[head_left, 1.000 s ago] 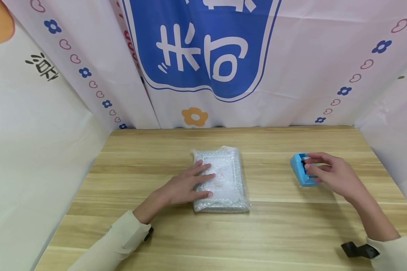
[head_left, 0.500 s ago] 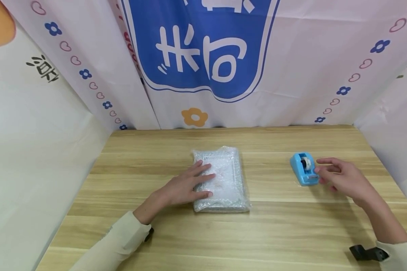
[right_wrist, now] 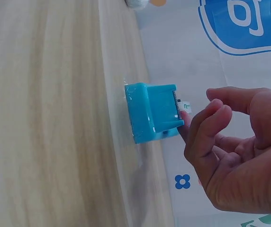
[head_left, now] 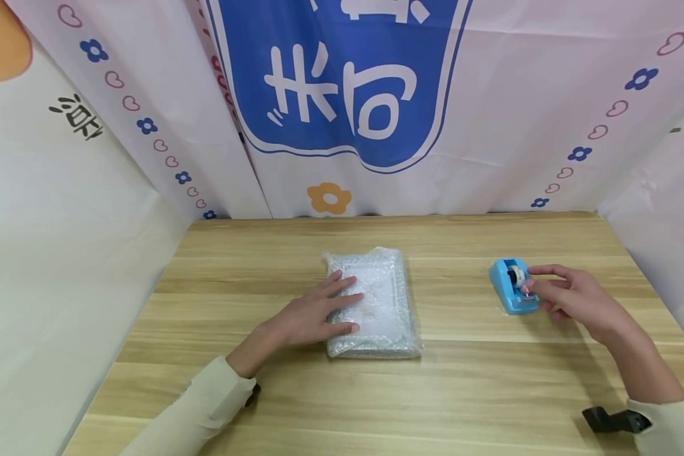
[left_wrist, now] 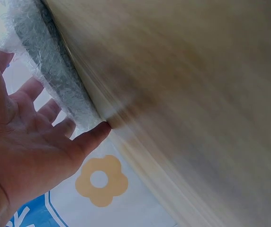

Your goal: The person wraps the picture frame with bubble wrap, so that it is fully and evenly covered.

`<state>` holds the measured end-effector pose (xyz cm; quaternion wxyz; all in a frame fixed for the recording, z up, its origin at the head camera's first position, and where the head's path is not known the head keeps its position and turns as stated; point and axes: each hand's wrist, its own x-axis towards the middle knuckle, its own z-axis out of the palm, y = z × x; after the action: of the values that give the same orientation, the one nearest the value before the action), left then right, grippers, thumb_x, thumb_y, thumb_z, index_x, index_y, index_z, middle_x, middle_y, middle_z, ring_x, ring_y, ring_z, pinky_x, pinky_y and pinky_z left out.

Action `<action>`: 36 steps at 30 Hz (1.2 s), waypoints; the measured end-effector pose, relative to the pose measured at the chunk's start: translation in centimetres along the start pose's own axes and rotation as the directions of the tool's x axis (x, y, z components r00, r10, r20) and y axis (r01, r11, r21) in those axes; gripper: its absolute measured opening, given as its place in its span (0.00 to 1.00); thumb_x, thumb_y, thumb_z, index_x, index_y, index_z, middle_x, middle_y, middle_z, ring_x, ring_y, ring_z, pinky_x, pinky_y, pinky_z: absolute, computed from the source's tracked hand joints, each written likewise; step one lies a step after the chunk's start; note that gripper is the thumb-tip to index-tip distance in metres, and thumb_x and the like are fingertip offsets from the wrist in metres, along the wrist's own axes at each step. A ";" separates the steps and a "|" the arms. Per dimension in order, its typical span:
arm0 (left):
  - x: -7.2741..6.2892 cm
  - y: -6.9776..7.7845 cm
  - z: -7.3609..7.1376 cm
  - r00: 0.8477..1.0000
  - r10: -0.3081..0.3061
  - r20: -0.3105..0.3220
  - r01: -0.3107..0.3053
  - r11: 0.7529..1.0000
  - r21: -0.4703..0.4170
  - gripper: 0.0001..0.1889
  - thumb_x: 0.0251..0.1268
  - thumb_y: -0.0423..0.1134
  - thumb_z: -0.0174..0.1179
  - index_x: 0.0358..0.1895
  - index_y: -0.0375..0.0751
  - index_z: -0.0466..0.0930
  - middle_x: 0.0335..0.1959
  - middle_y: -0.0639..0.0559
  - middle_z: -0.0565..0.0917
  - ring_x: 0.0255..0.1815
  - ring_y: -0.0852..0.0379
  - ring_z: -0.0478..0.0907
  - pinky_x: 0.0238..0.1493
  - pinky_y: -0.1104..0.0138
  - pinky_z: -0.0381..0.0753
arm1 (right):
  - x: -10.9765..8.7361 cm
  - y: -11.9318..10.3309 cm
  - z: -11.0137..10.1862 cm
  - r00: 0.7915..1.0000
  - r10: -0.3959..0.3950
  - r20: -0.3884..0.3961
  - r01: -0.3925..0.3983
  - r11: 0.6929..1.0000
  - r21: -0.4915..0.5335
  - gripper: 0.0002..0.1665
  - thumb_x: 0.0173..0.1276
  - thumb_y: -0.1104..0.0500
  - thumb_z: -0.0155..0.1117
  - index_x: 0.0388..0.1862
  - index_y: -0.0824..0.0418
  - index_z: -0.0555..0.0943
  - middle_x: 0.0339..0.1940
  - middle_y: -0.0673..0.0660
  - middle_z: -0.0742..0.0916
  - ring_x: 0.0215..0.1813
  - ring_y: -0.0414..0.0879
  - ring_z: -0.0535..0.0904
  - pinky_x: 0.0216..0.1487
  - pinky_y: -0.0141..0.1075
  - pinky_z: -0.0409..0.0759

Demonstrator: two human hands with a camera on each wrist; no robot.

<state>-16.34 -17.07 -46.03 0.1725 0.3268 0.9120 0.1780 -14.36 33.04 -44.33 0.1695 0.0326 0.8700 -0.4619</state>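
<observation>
A flat rectangular item in bubble wrap [head_left: 384, 297] lies on the table, a pale framed face showing faintly through the wrap. My left hand [head_left: 313, 315] rests on its left side with fingers spread; in the left wrist view the thumb [left_wrist: 95, 137] reaches the wrap's lower edge. To the right stands a blue tape dispenser [head_left: 507, 291] holding a small roll of tape [head_left: 516, 276]. My right hand [head_left: 576, 301] is at the dispenser's cutter end. In the right wrist view one fingertip touches near the cutter, other fingers bend, and the thumb [right_wrist: 237, 98] stays apart.
Both hands work over a wood-grain table [head_left: 376, 405]. A white printed cloth [head_left: 507, 126] with a blue emblem hangs along the back edge, and pale sheets stand at both sides. A black wrist strap [head_left: 615, 420] sits at the right sleeve.
My right hand drew back from the top of the dispenser toward the right, then one finger came in to its cutter end. The left hand stays on the wrapped item.
</observation>
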 end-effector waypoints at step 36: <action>-0.1 0.2 0.0 1.000 -0.004 -0.005 0.004 1.000 -0.014 0.36 0.80 0.67 0.54 0.85 0.60 0.64 0.91 0.57 0.50 0.93 0.49 0.34 0.83 0.35 0.63 | -0.8 -0.4 0.8 0.992 -0.033 -0.119 0.017 0.992 -0.126 0.32 0.82 0.50 0.65 0.76 0.66 0.74 0.56 0.68 0.88 0.38 0.42 0.78 0.31 0.34 0.76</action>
<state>-16.13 -17.00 -45.88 0.1727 0.3232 0.9119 0.1849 -13.49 32.24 -44.13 0.1123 0.0390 0.9062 -0.4058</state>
